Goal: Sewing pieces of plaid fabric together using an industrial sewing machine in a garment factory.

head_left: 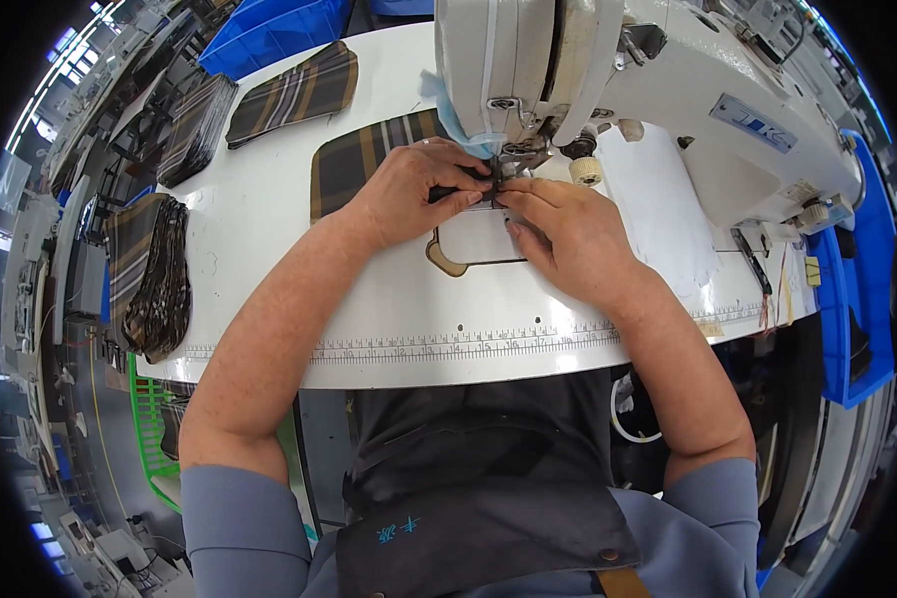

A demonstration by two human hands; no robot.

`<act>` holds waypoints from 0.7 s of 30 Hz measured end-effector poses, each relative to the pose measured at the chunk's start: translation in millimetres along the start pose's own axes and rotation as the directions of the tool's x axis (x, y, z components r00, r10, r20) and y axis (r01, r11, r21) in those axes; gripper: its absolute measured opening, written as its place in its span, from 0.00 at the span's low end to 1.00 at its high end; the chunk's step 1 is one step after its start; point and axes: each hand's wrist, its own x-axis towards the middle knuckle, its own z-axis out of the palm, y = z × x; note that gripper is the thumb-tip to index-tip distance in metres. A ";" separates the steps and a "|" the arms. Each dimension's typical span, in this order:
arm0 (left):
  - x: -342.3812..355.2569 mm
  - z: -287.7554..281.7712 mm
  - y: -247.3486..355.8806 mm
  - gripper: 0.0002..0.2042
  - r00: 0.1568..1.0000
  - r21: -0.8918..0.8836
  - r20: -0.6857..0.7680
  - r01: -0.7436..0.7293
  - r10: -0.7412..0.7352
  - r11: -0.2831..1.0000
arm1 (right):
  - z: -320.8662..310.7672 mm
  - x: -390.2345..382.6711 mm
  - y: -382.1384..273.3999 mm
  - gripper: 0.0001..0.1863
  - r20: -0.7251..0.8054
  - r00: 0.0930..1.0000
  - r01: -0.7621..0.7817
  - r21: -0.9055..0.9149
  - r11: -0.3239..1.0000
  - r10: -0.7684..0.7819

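Note:
My left hand (421, 189) pinches the edge of a dark striped fabric piece (344, 174) at the needle of a white sewing machine (513, 70). The rest of that piece lies flat on the table, to the left of and behind this hand. From the other side my right hand (566, 227) reaches in, its fingers together and their tips pressed on the fabric right beside the presser foot (498, 179). The fingers hide most of the cloth under the needle. A light blue cloth strip (458, 115) hangs from the machine head.
Stacks of striped fabric pieces (149, 269) stand at the table's left edge; more pieces (294, 95) lie farther back. A measuring tape (448, 344) runs along the front edge. On the right are thread snips (752, 261) and a blue bin (852, 329); another blue bin (274, 35) stands behind.

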 end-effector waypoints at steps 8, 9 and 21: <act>-0.6 -4.1 26.3 0.15 0.988 0.338 0.143 -0.107 0.062 0.935 | 0.2 -1.2 1.5 0.13 -0.001 1.000 -0.009 -0.003 1.000 0.009; -2.6 -1.4 29.2 0.15 0.992 0.362 0.113 -0.097 0.059 0.927 | 0.9 -1.9 2.0 0.13 -0.008 1.000 -0.001 -0.010 1.000 0.001; -68.4 19.4 74.2 0.44 0.980 0.371 0.197 -0.060 -0.016 0.927 | -0.1 -4.9 3.6 0.17 -0.021 0.999 0.031 -0.016 0.999 -0.031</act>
